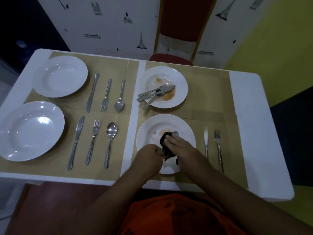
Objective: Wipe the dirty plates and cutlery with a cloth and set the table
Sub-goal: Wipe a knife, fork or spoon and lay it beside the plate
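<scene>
On the near right placemat (203, 177) of the white bench (245, 116), a stained plate (145, 133) is being worked over by both hands. A dark cloth (164, 139) is held above this plate by the right hand (179, 146). Its fingers (169, 138) are pressed together and laid over the top of the cloth, which is folded around a spoon (175, 133). Only the tip of the spoon's bowl is seen past the far edge of the cloth.

The left hand (149, 156) is placed just beside the right one, over the plate's near left rim. Its fingers are curled in and pinched at the near end of the wrapped spoon; the handle itself is hidden, so the exact grip cannot be told. Orange smears are seen in the plate's well.

To the right of this plate, a knife (206, 139) and a fork (218, 146) are laid side by side on the mat.

Beyond it, a second dirty plate (181, 82) is set, with a bundle of cutlery (155, 93) lying across it and orange marks beneath.

On the left half of the bench, two clean plates are laid out. The far clean plate (60, 76) is flanked on its right by a far knife (92, 93), far fork (106, 94) and far spoon (120, 97). The near clean plate (30, 131) is flanked by a near knife (76, 143), near fork (93, 141) and near spoon (110, 143).

A red chair (171, 58) is drawn up at the bench's far side.
</scene>
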`<state>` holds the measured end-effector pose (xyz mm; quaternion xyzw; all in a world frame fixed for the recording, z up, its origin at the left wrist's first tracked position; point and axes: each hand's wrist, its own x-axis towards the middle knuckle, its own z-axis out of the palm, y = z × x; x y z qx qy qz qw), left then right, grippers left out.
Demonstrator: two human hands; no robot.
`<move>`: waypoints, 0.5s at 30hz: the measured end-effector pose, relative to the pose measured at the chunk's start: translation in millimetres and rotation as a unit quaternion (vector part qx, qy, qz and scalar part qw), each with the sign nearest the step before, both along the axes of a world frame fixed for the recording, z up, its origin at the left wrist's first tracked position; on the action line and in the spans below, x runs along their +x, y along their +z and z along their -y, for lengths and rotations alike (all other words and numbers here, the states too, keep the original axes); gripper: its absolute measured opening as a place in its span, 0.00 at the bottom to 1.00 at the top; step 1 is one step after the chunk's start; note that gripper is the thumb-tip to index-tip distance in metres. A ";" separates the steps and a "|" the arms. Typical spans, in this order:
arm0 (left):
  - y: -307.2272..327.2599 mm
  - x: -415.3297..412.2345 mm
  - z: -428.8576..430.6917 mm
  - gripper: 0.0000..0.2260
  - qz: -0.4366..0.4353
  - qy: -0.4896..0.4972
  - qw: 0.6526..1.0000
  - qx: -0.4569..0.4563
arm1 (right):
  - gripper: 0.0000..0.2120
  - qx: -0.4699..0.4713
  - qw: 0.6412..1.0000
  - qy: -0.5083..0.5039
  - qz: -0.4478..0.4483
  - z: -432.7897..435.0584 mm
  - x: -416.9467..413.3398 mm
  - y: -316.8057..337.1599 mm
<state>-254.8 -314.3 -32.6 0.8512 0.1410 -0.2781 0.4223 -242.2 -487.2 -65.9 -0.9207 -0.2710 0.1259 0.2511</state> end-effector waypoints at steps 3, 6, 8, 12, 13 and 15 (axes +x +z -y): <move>-1.8 -9.0 10.7 0.11 -0.008 0.026 1.000 -0.015 | 0.28 0.003 0.998 -0.065 -0.019 22.0 17.0 -5.7; 1.7 -12.2 26.2 0.12 0.004 0.057 0.998 -0.032 | 0.28 0.048 0.982 -0.183 -0.020 50.2 18.4 8.0; 7.6 -6.0 41.5 0.11 0.014 0.051 0.998 -0.040 | 0.29 0.057 0.967 -0.247 -0.023 70.5 14.5 17.4; 2.7 16.1 91.3 0.06 -0.019 0.046 0.995 -0.081 | 0.30 0.065 0.947 -0.313 -0.029 116.3 6.0 18.5; 0.4 21.3 107.0 0.04 -0.024 0.038 0.996 -0.083 | 0.30 0.063 0.944 -0.323 -0.033 128.6 2.7 16.6; -6.1 30.9 140.1 0.02 -0.028 0.006 0.997 -0.074 | 0.31 0.062 0.936 -0.343 -0.043 152.6 -4.6 12.4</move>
